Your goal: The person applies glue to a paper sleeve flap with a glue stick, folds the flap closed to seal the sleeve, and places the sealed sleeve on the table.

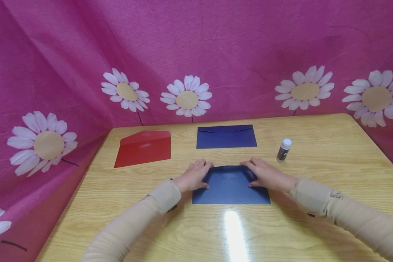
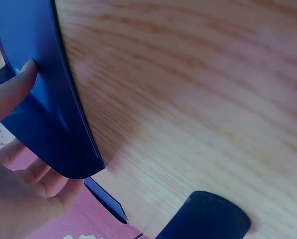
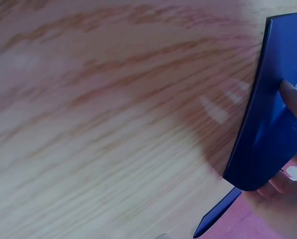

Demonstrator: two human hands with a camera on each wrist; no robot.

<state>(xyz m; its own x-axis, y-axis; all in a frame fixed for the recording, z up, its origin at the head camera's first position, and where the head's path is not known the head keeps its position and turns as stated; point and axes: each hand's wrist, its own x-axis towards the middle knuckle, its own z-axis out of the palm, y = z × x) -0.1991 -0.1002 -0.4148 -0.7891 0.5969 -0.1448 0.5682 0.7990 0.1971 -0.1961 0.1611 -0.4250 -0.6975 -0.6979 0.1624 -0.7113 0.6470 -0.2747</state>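
A dark blue envelope [image 1: 229, 193] lies in front of the person, its far part bent up between the hands. At its left side the left hand [image 1: 196, 176] pinches it, thumb [image 2: 24, 82] on the near face and fingers behind the far edge. The right hand [image 1: 265, 175] grips the right side likewise; its thumb [image 3: 293, 97] presses the near face in the right wrist view. Faint shiny marks show near the middle of the envelope. The fingertips behind it are partly hidden.
A second blue envelope [image 1: 226, 140] lies farther back with its flap folded down. To the left is a red envelope [image 1: 144, 153] with its flap up. A glue stick [image 1: 284, 150] with a white cap stands right. Pink flowered cloth [image 1: 235, 54] hangs behind the wooden table [image 1: 150, 218].
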